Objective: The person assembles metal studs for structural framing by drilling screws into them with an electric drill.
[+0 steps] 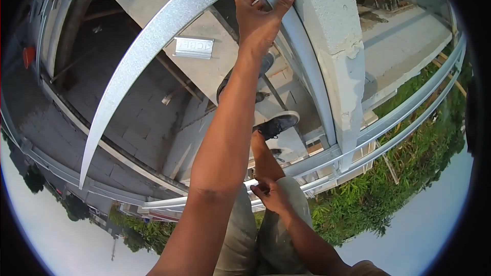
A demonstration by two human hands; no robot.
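At the top middle, my left hand (261, 23) is closed around a grey steel channel (307, 56), its thumb on the channel's face and its fingers partly hidden behind it. A long silver metal strip (148, 36), bowed by the lens, passes just beyond that hand. My right hand (273, 196) rests by my knee with curled fingers; whatever lies between them, if anything, is too small to make out. A short stamped metal piece (193, 47) lies on a pale concrete surface (209, 74) left of my left forearm.
A rough pale block column (335, 36) stands right of the channel. Metal rails (368, 148) cross near my knees. My dark shoe (279, 124) is below, among framing. A lower paved floor (128, 112) shows at left, green plants (378, 194) far down at right.
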